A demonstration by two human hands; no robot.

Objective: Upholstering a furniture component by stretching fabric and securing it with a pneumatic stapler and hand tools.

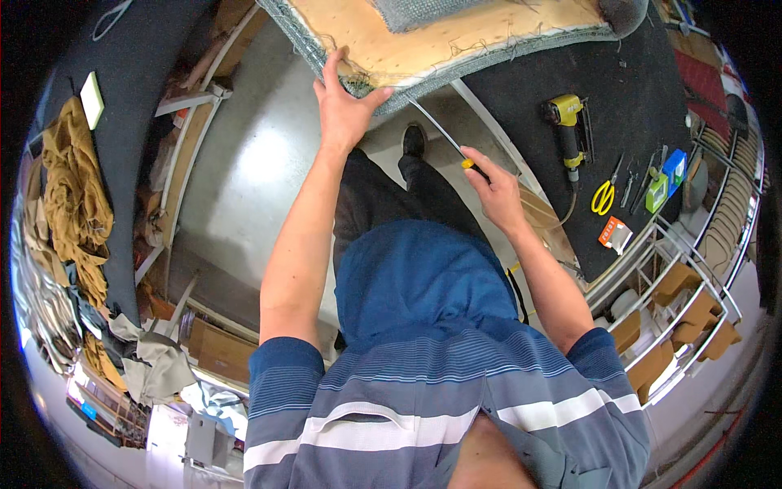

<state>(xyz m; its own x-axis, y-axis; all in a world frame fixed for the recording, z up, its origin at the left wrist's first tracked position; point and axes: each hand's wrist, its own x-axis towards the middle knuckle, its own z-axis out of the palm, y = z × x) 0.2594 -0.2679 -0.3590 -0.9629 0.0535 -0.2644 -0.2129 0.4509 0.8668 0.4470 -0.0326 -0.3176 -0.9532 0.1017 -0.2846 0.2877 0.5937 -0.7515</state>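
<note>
A wooden panel (423,59), its edges wrapped in grey-blue woven fabric, lies at the far middle with one corner toward me. Loose threads and frayed fabric show along its rim. My left hand (346,110) grips that corner, index finger up on the wood and thumb along the near edge. My right hand (495,194) is closed round the black and yellow handle of a screwdriver (440,129). The screwdriver's thin metal shaft slants up to the left, and its tip meets the fabric edge just right of my left thumb. Whether the tip is under the fabric is hidden.
On the black table (521,98) at right lie a yellow-black staple gun (568,122) with a hose, yellow-handled scissors (604,196), an orange-white small box (615,234) and green and blue boxes (658,191). Brown cloth (73,179) lies at left. Metal racks (680,310) stand at right.
</note>
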